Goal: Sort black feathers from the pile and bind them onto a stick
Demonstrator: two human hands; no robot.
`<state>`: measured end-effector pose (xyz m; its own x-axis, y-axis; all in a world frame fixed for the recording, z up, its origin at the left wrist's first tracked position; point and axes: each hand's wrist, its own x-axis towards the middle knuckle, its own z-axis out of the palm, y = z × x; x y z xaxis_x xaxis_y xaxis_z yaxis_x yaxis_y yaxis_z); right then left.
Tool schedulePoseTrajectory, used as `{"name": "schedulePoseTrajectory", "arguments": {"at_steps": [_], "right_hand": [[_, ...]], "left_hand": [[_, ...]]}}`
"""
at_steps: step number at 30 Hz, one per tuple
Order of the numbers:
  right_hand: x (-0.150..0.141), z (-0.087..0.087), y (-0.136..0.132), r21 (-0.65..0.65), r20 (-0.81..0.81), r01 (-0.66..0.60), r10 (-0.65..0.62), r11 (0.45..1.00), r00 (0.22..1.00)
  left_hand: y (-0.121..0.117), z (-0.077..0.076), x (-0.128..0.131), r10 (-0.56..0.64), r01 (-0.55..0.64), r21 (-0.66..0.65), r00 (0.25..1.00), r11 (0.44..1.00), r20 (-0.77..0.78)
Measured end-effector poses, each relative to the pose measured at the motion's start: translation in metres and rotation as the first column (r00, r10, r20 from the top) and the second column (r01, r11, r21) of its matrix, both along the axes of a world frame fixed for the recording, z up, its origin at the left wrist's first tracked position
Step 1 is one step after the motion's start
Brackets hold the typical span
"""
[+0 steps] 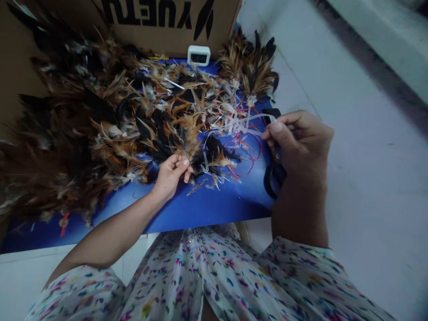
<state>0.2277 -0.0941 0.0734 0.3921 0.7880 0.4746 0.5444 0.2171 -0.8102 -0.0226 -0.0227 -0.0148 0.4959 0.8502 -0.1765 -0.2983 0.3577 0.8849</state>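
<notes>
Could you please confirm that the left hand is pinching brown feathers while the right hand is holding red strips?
Not quite: the head view shows the right hand holding translucent white strips, not red ones. The left hand is indeed pinching brown feathers.

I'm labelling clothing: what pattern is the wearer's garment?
White with small multicoloured floral-like flecks, clearest in the head view.

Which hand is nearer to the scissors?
Right. The right hand is close beside and partly over the scissors; the left hand is farther off, to their left, at the feathers.
</notes>
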Motion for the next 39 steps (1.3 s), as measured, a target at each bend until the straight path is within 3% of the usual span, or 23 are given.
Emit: {"name": "schedulePoseTrajectory", "arguments": {"at_steps": [8,13,19,25,28,33,39], "right_hand": [[0.0,-0.008,-0.025,-0.056,0.056,0.13,-0.127,0.99,0.99],[-0.002,-0.002,-0.045,0.017,0.001,0.187,-0.187,0.982,0.982],[-0.006,0.003,-0.06,0.125,-0.217,0.068,-0.04,0.99,0.975],[-0.013,-0.001,-0.071,-0.035,-0.164,0.138,-0.142,0.99,0.976],[-0.021,-0.003,-0.072,-0.117,-0.133,0.075,-0.091,0.99,0.987],[-0.048,-0.011,-0.065,-0.249,-0.051,-0.108,0.098,0.962,0.994],[-0.084,-0.03,-0.047,-0.372,-0.001,-0.315,0.339,0.873,0.941]], "left_hand": [[0.001,-0.003,0.0,-0.003,0.003,0.002,1.0,1.0,0.002],[0.0,-0.002,0.0,-0.003,0.003,0.003,1.0,1.0,0.006],[0.0,-0.002,0.0,0.002,-0.002,0.013,1.0,1.0,0.006],[0.0,-0.002,0.0,0.014,-0.015,0.027,1.0,1.0,0.016],[-0.001,0.0,0.0,0.013,-0.014,0.019,1.0,1.0,0.023],[-0.004,0.005,0.0,-0.013,0.014,-0.009,0.999,1.0,0.046],[-0.006,0.008,-0.002,-0.078,0.083,-0.076,0.995,0.994,0.07]]}}
